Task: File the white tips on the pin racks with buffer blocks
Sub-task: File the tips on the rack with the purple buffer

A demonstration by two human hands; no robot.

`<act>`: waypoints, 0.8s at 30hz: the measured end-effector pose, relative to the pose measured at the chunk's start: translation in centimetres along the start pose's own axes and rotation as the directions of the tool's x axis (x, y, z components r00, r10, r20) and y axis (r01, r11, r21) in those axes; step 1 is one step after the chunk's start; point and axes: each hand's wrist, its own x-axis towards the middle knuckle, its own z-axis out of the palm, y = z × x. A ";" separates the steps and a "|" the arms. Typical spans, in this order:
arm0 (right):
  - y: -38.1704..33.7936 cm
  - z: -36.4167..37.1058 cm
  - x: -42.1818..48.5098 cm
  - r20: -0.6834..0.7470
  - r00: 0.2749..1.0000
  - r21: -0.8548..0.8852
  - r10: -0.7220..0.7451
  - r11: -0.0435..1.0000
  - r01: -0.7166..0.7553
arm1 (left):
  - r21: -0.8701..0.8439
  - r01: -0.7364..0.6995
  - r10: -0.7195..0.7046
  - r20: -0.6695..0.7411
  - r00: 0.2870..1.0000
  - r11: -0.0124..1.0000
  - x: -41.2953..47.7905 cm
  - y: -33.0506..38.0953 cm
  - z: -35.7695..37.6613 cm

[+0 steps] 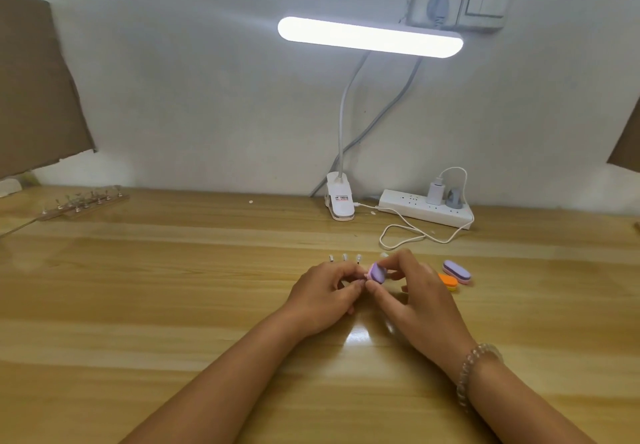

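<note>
both forearms reach in from the near edge of the desk (173,270) and meet around its middle, wrists low, hands touching at the fingertips. the right hand (415,291) is arched, knuckles up, a bead bracelet (474,371) on its wrist. its thumb and forefinger are closed in a pinch on a purple buffer block (375,272), held tilted with its flat face turned toward the left hand. the left hand (325,291) lies palm inward, fingers curled tight. thumb and fingertips pinch at the near pin rack (358,261) right under the block, though the exact pin is hidden. three white tips (345,257) stand upright in a row just behind the left knuckles, and a fourth peeks above the right hand.

toward the right edge, just beside the right hand, a spare purple block (457,270) rests against an orange block (448,281). a second pin rack (83,202) lies near the back left corner. at the back edge a clip lamp (370,37) is lit beside a power strip (426,208).
</note>
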 end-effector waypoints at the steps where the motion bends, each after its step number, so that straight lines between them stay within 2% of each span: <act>1: -0.1 0.0 -0.1 -0.003 1.000 -0.021 -0.027 0.999 0.027 | -0.007 0.000 0.000 0.003 1.000 1.000 -0.1 0.1 0.0; 4: -0.4 0.3 -0.6 0.022 0.992 -0.056 -0.128 0.990 0.129 | -0.039 -0.003 0.004 0.014 1.000 0.999 -0.3 0.1 -0.1; 8: 0.5 0.0 0.1 -0.037 0.999 -0.029 0.037 0.999 -0.038 | -0.004 -0.009 0.009 -0.010 1.000 1.000 -0.2 0.1 0.1; 12: -0.3 0.4 -0.3 -0.024 0.994 -0.080 -0.109 0.991 0.107 | -0.020 -0.004 0.004 -0.005 1.000 1.000 -0.3 0.3 0.0; 16: -0.1 0.0 -0.1 -0.039 0.999 -0.083 0.024 0.996 -0.028 | 0.005 0.002 -0.002 -0.018 1.000 1.000 -0.3 0.5 0.0; 20: -1.0 0.2 -0.6 -0.009 0.990 -0.089 -0.140 0.986 0.139 | -0.045 -0.014 0.013 -0.014 1.000 0.999 -0.5 0.6 -0.1; 24: 0.0 -0.2 0.0 0.006 0.999 -0.058 0.051 0.997 -0.050 | 0.027 -0.016 0.017 -0.015 1.000 0.999 -0.4 0.5 0.1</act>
